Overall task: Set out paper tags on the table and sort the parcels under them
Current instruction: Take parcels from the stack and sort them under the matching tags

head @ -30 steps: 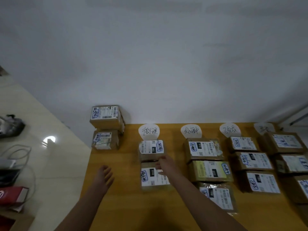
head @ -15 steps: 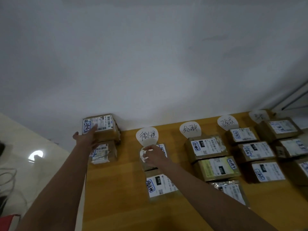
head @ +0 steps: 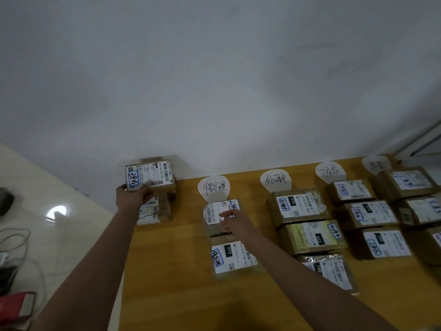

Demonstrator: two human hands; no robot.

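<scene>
Head view: left hand grips the top parcel of the stack at the table's far-left corner, fingers curled round it, presumably for sorting; right hand, fingers straight, steadies the first parcel under the leftmost tag.

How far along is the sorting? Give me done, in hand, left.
Done: four paper tags line the table's far edge, parcels in columns beneath. In hand: the left hand grips the top parcel of the corner stack; the right hand touches the first parcel under the leftmost tag. Left: the stack's lower parcel.
</scene>
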